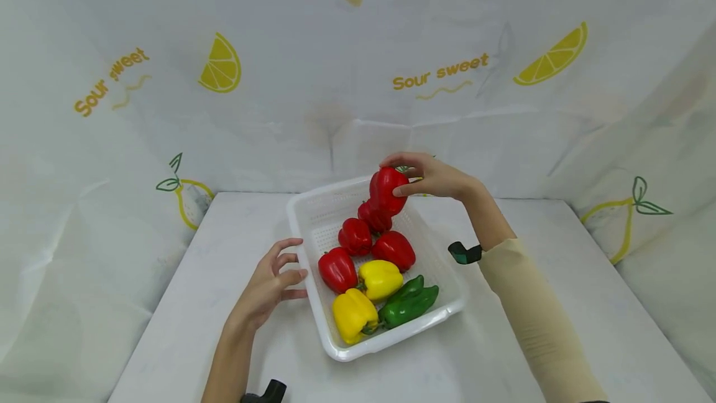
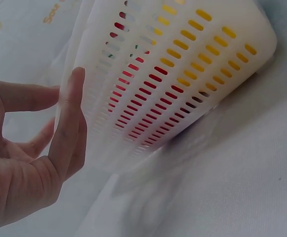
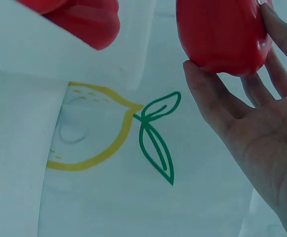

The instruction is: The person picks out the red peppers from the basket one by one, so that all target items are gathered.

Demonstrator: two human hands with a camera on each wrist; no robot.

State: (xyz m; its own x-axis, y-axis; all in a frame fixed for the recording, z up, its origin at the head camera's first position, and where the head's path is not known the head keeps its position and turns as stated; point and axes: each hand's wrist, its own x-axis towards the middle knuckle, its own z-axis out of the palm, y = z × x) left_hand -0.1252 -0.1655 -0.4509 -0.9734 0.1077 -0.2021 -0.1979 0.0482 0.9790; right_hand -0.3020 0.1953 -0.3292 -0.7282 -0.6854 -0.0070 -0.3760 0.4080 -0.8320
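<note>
My right hand holds red pepper: lies at hand's 8 o'clock, long axis roughly 11-to-5, over basket's 12 o'clock end. Left hand, farther, pinches rim at 9.

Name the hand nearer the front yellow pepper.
Left. Left hand holds the basket rim left of that yellow pepper; right hand holds a red pepper farther off, at the basket's far end.

Five red peppers, two yellow peppers, one or two green peppers and one basket show.
</note>
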